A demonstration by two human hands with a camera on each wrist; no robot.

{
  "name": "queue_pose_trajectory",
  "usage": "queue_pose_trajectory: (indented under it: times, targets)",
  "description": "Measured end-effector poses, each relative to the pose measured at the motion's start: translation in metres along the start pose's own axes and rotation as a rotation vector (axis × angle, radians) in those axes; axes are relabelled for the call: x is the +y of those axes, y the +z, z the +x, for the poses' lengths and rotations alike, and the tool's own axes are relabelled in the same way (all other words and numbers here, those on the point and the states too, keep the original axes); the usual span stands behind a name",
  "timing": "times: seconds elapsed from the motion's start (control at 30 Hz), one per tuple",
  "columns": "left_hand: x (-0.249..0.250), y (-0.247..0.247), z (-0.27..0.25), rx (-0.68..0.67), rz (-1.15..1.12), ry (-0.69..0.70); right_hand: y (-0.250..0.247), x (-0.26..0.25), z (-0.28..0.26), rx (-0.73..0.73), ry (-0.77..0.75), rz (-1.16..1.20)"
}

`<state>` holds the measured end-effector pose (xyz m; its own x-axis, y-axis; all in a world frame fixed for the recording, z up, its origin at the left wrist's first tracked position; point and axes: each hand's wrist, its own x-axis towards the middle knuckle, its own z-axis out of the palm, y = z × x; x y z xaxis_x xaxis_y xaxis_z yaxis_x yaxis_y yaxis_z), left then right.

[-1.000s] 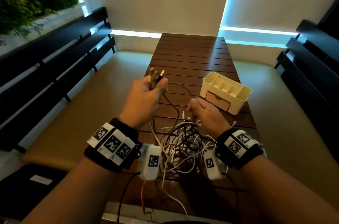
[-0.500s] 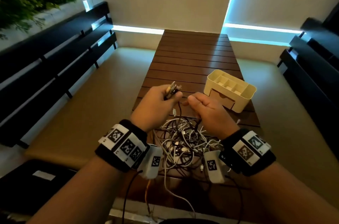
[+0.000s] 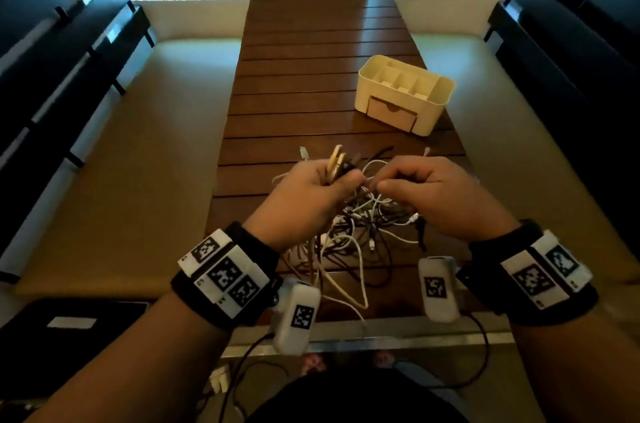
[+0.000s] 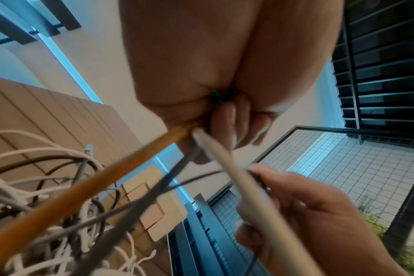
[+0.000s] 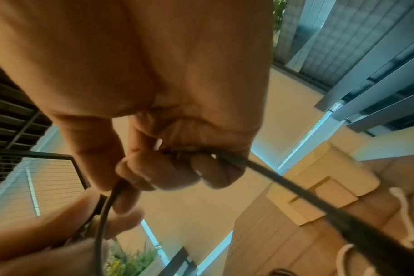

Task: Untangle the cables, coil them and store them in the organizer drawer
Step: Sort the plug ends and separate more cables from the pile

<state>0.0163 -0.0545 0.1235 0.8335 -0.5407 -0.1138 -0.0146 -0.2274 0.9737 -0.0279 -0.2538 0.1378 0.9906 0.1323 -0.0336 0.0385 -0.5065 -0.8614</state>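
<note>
the light, limp tangle of white and dark cables (image 3: 360, 225) on the brown slatted table (image 3: 322, 76) — plug ends clenched in the left hand (image 3: 304, 201), one dark cable (image 5: 284, 188) pinched by the right hand (image 3: 436, 197) — is best held near the stiff plugs.

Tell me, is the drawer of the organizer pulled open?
No, the drawer sits flush in the front of the organizer, with its notch handle showing and no gap.

Both forearms reach forward, wrists level. The left hand (image 3: 304, 195) is fisted round several cables (image 4: 121, 168) — the right hand (image 3: 438, 195), fingers curled, pinches a dark cable (image 5: 279, 179) just beside it.
</note>
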Motion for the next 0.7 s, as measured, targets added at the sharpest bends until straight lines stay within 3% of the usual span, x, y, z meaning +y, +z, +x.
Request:
queue_pose_trajectory:
  times: [0.1,0.2,0.3,0.37,0.43,0.5,0.6,0.7]
  targets:
    - [-0.010,0.000,0.004,0.072,-0.125,-0.041,0.007,0.019,-0.019,-0.029,0.102,-0.042]
    - [-0.014,0.001,0.008,0.051,-0.192,-0.061,0.016,0.038,-0.033,-0.085,0.193,-0.066]
    - [-0.015,0.004,0.011,0.028,-0.241,-0.079,0.020,0.044,-0.042,-0.416,0.309,-0.181]
    - [-0.014,0.006,0.013,0.015,-0.331,-0.101,0.021,0.042,-0.048,-0.652,0.359,-0.107]
    - [-0.013,0.005,0.015,-0.007,-0.431,-0.126,0.021,0.038,-0.051,-0.748,0.372,0.014]
    - [-0.012,0.003,0.015,-0.022,-0.487,-0.144,0.025,0.038,-0.050,-0.686,0.396,-0.041]
    - [-0.013,-0.001,0.012,-0.002,-0.516,-0.148,0.028,0.038,-0.039,-0.440,0.438,-0.324]
    - [-0.012,-0.005,0.004,0.031,-0.528,-0.154,0.034,0.034,-0.030,-0.242,0.368,-0.142]
